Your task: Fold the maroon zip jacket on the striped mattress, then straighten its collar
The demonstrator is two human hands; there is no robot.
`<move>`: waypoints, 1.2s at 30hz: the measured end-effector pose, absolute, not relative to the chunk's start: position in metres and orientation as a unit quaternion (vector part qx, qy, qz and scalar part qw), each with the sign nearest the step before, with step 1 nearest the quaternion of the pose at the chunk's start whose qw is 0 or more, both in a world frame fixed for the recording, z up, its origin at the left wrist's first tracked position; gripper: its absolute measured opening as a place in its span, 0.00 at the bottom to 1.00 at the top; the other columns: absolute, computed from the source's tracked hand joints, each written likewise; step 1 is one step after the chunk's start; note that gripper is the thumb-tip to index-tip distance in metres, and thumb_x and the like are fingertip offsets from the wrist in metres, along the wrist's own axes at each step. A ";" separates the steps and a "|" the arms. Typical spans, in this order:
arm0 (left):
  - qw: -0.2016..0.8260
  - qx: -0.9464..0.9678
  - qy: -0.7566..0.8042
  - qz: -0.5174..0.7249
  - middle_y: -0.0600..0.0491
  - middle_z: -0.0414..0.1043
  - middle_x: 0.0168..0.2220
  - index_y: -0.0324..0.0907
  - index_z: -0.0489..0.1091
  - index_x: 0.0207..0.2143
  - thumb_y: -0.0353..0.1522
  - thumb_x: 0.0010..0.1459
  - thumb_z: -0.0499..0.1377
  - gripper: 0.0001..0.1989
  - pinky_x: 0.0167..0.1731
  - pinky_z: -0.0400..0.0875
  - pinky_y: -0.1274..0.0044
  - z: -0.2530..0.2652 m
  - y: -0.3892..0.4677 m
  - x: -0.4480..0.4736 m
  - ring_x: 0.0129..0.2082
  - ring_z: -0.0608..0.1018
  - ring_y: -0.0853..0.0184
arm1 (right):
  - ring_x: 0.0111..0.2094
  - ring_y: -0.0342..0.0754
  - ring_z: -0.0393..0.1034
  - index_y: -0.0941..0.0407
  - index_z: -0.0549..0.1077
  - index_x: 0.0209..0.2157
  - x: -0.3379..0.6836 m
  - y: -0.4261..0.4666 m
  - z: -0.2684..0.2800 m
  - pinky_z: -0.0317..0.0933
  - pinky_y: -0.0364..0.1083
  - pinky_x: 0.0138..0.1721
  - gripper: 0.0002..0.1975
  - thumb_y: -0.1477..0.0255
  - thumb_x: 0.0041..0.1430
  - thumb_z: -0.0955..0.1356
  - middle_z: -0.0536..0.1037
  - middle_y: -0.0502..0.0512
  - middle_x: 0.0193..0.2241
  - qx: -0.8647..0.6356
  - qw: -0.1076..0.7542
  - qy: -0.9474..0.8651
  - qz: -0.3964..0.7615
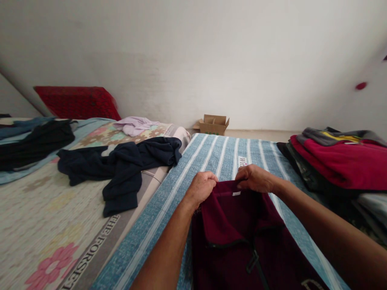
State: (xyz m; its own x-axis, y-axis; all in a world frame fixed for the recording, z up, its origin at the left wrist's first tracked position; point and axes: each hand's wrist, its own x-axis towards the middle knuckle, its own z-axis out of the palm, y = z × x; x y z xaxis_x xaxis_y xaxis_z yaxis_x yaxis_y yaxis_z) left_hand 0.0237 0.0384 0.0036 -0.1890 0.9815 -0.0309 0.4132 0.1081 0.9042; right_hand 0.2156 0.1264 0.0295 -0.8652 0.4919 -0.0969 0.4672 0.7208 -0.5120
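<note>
A maroon zip-neck jacket (223,262) lies front side up on a blue striped bedsheet (169,209), its collar spread and a small white label showing inside. My left hand (202,186) pinches the collar's left edge. Over on the right part of the collar, my right hand (255,178) has its fingers closed on the fabric. The dark zip pull hangs below the collar opening, between my forearms. The jacket's lower part runs out of the picture at the bottom.
Folded clothes (341,161) are stacked on the right, a crimson and grey one on top. Dark navy clothing (123,161) lies crumpled on the flowered bed cover (60,209) at left. Beyond are a lilac cloth (136,125), an open cardboard box (213,125) and a red object (78,102) against the wall.
</note>
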 end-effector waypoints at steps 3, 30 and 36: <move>0.335 0.551 0.655 0.395 0.56 0.69 0.19 0.39 0.72 0.22 0.25 0.42 0.51 0.10 0.22 0.59 0.80 0.004 0.038 0.024 0.20 0.68 0.71 | 0.28 0.43 0.64 0.57 0.73 0.24 0.216 0.130 0.025 0.57 0.41 0.30 0.06 0.74 0.48 0.64 0.71 0.49 0.23 -0.279 0.041 -0.908 0.312; 0.344 0.560 0.645 0.389 0.57 0.68 0.20 0.38 0.70 0.23 0.28 0.44 0.55 0.05 0.25 0.60 0.80 -0.005 0.040 0.025 0.23 0.69 0.70 | 0.27 0.43 0.63 0.60 0.73 0.34 0.218 0.144 0.023 0.55 0.40 0.26 0.13 0.68 0.45 0.69 0.72 0.50 0.26 -0.284 -0.031 -0.859 0.425; 0.367 0.583 0.620 0.376 0.58 0.67 0.21 0.38 0.70 0.24 0.29 0.45 0.55 0.05 0.25 0.60 0.80 0.003 0.037 0.021 0.23 0.68 0.71 | 0.24 0.42 0.62 0.58 0.73 0.29 0.221 0.135 0.015 0.54 0.40 0.24 0.07 0.69 0.50 0.67 0.70 0.48 0.22 -0.302 0.010 -0.889 0.345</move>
